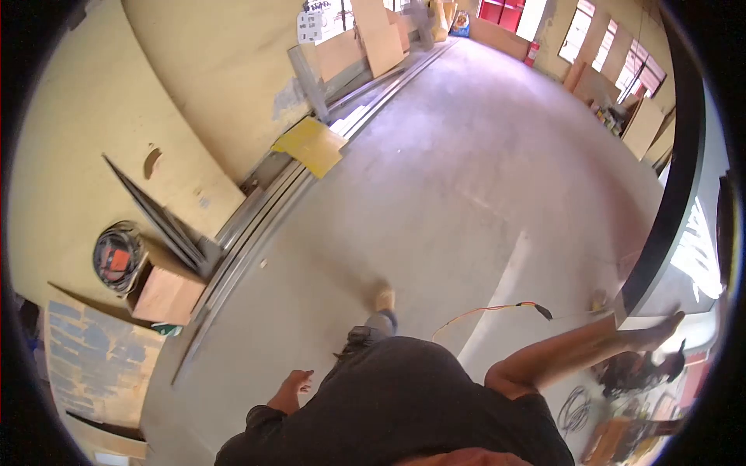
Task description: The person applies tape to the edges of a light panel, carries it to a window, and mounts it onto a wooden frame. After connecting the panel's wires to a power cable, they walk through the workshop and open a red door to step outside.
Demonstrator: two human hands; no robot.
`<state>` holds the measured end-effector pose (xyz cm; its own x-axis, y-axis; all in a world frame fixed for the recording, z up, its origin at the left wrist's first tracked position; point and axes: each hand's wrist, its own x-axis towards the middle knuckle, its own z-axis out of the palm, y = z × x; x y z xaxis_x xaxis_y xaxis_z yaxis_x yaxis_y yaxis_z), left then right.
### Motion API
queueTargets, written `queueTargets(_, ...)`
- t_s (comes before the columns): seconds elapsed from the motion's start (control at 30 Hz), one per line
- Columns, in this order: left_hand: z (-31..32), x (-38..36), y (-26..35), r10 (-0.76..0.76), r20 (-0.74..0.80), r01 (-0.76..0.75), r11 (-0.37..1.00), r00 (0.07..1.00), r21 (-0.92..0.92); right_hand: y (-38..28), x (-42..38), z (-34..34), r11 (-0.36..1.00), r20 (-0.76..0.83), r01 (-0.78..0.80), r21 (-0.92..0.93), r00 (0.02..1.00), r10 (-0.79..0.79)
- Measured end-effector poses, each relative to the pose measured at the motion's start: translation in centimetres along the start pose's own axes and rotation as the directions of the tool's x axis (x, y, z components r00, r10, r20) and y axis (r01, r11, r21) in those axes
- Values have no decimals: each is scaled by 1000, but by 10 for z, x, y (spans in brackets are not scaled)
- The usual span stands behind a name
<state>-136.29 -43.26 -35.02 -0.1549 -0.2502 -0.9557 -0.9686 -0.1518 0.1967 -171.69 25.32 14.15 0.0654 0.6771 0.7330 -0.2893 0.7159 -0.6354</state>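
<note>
Left hand (295,384) loosely curled, seemingly empty; right hand (659,332) out at a dark-edged panel (678,186), grip impossible to tell. Pushed unevenly, the panel might tip; a wire (497,307) between the hands might snag the forward foot (385,298).

A broad grey floor (435,171) (brightest toward its far end) stretches beside a yellowish wall (202,62) edged with long metal lengths (268,207) and leaning boards (378,39), while narrow bright windows (577,31) pierce the opposite wall (555,53) near a red fire extinguisher (532,53).
</note>
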Motion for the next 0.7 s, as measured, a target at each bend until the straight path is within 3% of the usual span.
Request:
queueTargets(0.03,5,22,44,69,-4,-69,997,998,-38,25,10,36,859,81,505,-80,862,-500)
queueTargets(0.07,13,26,67,106,-12,-107,992,994,-69,20,16,68,846,105,528,-72,848,-520)
queueTargets(0.1,20,27,121,95,-56,-95,995,994,0,7,10,106,885,18,424,191,900,-435)
queueTargets(0.13,24,28,195,102,-112,-95,993,988,71,-4,1,145,842,-52,303,447,948,-313)
queueTargets(0.17,31,28,250,224,-162,-239,968,961,-79,-13,-3,172,947,-44,242,210,970,-238)
queueTargets(0.2,35,1,329,177,-86,-176,984,980,10,-23,-9,198,951,-53,237,201,972,-231)
queueTargets(0.23,34,29,384,292,-10,-286,941,956,182,-36,-17,224,959,-69,175,222,984,-164)
queueTargets(0.27,40,24,445,380,12,-376,910,925,177,-48,-27,251,962,-83,113,248,992,-95)
queueTargets(0.3,49,37,494,626,35,-614,749,779,249,-57,-37,277,959,-94,50,278,995,-25)
queueTargets(0.33,64,20,551,551,-59,-543,832,832,113,-62,-48,304,950,-101,-14,312,994,48)
queueTargets(0.4,82,-18,648,672,-34,-662,736,740,145,-52,-67,359,912,-101,-141,384,976,193)
queueTargets(0.43,86,-17,689,668,-43,-657,740,743,145,-39,-77,393,910,-93,-151,386,975,201)
queueTargets(0.5,100,-14,750,747,-36,-748,664,664,-28,6,-84,444,898,-73,79,433,996,-53)
queueTargets(0.57,112,13,779,675,-68,-679,732,734,-66,46,-82,501,861,-39,99,499,995,-92)
queueTargets(0.6,98,125,772,908,76,-863,362,412,352,61,-80,534,819,-21,128,560,990,-141)
queueTargets(0.63,103,122,766,834,60,-726,439,549,530,74,-82,568,773,-14,155,616,983,-185)
queueTargets(0.67,101,141,747,853,31,-823,492,521,286,83,-86,602,772,-17,143,620,986,-168)
queueTargets(0.7,115,131,747,457,-132,-426,880,880,212,86,-90,638,835,-28,29,549,999,-16)
